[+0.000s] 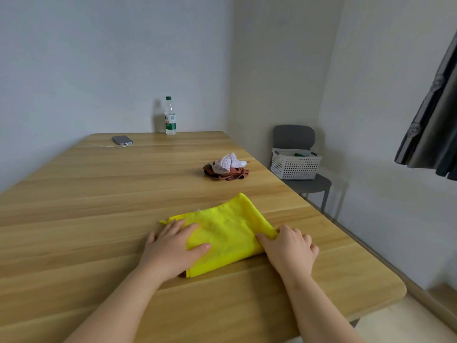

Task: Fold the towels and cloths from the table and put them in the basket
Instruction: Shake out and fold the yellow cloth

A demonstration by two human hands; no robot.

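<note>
the left hand's fingers (178, 226) lay straight and slightly spread, flat on the left part of the yellow cloth (230, 231), with the thumb stretched out across its near side. the left hand (173, 246) pressed the cloth down onto the table (99, 194). on the other side the right hand (289, 251) had its fingers curled, thumb and forefinger pinching the cloth's right corner; the remaining fingers were tucked against the tabletop. the yellow cloth lay folded near the near right part of the table, between both hands. farther off, toward the right edge, a white patterned cloth (228, 163) sat crumpled on top of a brown cloth (230, 175). right of the table, apart from it, a white perforated basket (294, 167) stood on a grey chair (311, 185), something green showing inside. at the far edge stood a bottle (170, 116), and left of it a phone (122, 140) lay with a cable plugged in. a dark curtain (432, 120) hung at the far right.
</note>
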